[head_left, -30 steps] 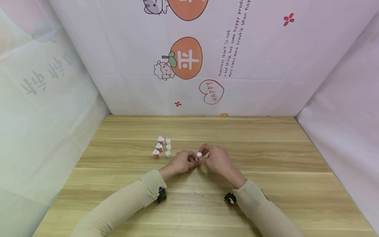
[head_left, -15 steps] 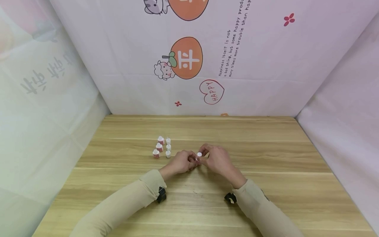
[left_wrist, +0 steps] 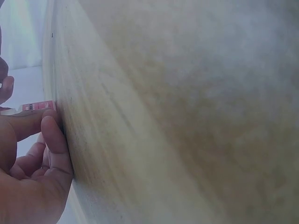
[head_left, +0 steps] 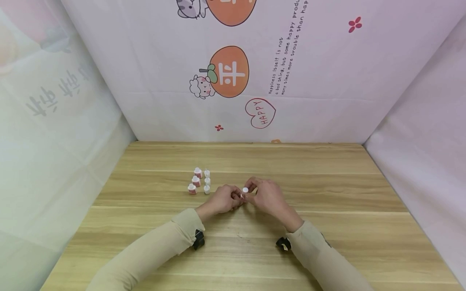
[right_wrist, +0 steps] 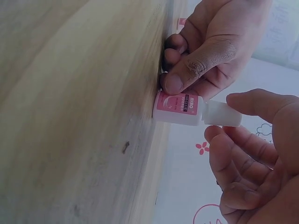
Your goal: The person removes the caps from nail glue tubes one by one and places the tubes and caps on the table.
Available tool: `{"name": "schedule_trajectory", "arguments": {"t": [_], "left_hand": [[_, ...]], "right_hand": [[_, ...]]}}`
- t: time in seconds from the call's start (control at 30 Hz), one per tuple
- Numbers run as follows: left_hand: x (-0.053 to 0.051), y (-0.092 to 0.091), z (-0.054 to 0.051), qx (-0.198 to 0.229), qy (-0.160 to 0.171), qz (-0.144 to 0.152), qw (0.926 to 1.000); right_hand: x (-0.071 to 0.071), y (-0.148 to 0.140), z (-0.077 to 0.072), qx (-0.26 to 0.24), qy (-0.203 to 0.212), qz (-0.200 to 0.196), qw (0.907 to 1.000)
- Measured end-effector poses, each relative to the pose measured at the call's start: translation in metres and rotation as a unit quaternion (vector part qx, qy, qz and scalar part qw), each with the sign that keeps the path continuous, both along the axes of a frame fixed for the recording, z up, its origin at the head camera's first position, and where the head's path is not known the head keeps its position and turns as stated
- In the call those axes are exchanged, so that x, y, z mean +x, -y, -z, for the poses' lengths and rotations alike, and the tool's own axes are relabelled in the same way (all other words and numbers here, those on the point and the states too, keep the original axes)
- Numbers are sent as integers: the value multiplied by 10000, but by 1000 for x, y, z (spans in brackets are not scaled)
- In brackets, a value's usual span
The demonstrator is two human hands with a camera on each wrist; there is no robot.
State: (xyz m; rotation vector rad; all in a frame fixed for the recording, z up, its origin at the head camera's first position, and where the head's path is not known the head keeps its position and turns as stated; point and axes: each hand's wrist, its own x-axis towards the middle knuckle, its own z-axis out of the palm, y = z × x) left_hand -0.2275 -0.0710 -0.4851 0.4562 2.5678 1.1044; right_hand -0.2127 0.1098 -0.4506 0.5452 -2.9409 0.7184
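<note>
A small glue bottle (right_wrist: pixel 180 109) with a pink label stands upright on the table between both hands, its white cap (right_wrist: pixel 223 114) on top. The left hand (head_left: pixel 223 198) holds the bottle's body low down, thumb and fingers pressed on its side by the tabletop. Around the cap, the right hand (head_left: pixel 267 196) pinches with thumb and fingertips. From above, only the round cap top and a bit of the body show. The left wrist view has a sliver of the pink label (left_wrist: pixel 39 106) above the left fingers.
Three similar small white-and-pink bottles (head_left: pixel 195 181) stand in a row left of the hands. Beside them is a row of three small white pieces (head_left: pixel 207 181). The wooden table (head_left: pixel 320 242) meets printed white cloth walls (head_left: pixel 320 101) at the back and sides.
Almost nothing differs: both hands stay at the bottle in the same place, with only a very slight shift of the fingers at the cap.
</note>
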Motion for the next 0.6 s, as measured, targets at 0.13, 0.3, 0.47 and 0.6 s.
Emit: {"name": "schedule_trajectory", "arguments": {"t": [0.13, 0.3, 0.47, 0.6], "left_hand": [[0, 0, 0, -20, -35, 2, 10000], [1, 0, -1, -33, -34, -2, 10000], [1, -1, -2, -5, 36, -49, 10000], [1, -1, -2, -7, 65, -65, 10000]], "right_hand": [[1, 0, -1, 18, -53, -49, 10000], [1, 0, -1, -3, -60, -44, 10000], [1, 0, 0, -15, 8, -18, 10000], [2, 1, -1, 8, 4, -64, 10000]]}}
